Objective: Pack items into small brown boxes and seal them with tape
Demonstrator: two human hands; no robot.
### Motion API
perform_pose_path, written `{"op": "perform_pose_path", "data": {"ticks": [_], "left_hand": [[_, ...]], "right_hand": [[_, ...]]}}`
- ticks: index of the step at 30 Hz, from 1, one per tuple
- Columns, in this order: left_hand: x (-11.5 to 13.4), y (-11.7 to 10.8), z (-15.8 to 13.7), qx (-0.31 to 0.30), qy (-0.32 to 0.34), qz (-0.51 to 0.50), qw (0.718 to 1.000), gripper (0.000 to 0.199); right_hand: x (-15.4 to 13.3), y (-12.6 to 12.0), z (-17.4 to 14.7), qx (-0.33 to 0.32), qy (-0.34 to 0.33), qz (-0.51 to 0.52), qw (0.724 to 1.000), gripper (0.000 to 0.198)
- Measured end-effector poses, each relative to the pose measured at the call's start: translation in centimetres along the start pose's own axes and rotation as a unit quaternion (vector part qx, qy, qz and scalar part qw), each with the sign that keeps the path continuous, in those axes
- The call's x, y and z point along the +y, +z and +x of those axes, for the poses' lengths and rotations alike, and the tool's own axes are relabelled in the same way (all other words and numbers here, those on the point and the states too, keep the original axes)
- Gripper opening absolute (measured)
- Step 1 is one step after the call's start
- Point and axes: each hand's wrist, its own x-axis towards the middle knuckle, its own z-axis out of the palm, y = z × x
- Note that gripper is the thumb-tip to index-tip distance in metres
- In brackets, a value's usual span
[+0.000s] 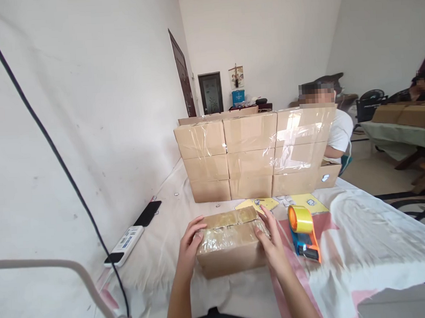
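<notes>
Head view, with the clock face centred on the cardboard box (232,261) between the two hands and twelve pointing away from the wearer: the box sits low in the middle, near the front edge of the table, shiny tape wrinkled across its top, where a dark seam shows on the far side. At nine o'clock the left hand (191,240) grips the box's end, its fingers bent over the upper edge and thumb on the top; at three o'clock the right hand (268,234) grips the opposite end, thumb pressed to the top and fingers spread along the side. Whether the base lies fully on the patterned tablecloth (366,236) I cannot tell. Also at three o'clock, apart from the right hand, lies an orange and blue tape dispenser (304,237) bearing a yellow roll. At twelve stands a wall of taped cartons (250,164), three rows high in front, and at one o'clock a person in a white shirt (343,127) sits behind its end. Toward ten o'clock are a white power strip (127,240) and, at its far end, a black phone (149,213). Farther off, at two o'clock, another table (392,133) carries more cartons.
</notes>
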Motion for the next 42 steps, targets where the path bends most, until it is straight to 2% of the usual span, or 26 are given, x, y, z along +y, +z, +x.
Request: {"op": "perform_pose_path", "data": {"ticks": [3,5,8,12,16,20,31,42], "left_hand": [[1.8,-0.8,0.0,-0.020,0.026,0.122,0.992,0.031],[3.4,-0.6,-0.3,-0.045,0.048,0.219,0.974,0.031],[5.9,0.9,-1.0,-0.107,0.067,0.328,0.936,0.029],[7.7,3.2,-1.5,-0.155,0.080,0.397,0.901,0.044],[7.7,3.7,-0.9,-0.170,0.057,0.415,0.892,0.047],[7.7,3.2,-0.2,-0.176,0.067,0.412,0.891,0.042],[7.7,2.8,-0.4,-0.163,0.100,0.388,0.902,0.043],[6.6,2.6,-0.7,-0.155,0.106,0.369,0.910,0.046]], "right_hand": [[0.0,0.0,0.3,-0.027,-0.008,-0.019,0.999,0.051],[0.0,0.1,0.6,-0.026,-0.023,-0.032,0.999,0.045],[0.4,0.7,0.9,-0.008,-0.041,-0.044,0.998,0.043],[0.8,1.5,1.0,0.023,-0.065,-0.055,0.996,0.039],[1.0,1.6,1.0,0.029,-0.061,-0.063,0.996,0.039],[0.9,1.6,1.1,0.023,-0.056,-0.073,0.996,0.043],[1.2,1.9,1.1,0.028,-0.047,-0.061,0.997,0.048],[1.5,2.0,0.3,0.036,-0.064,-0.059,0.996,0.048]]}}
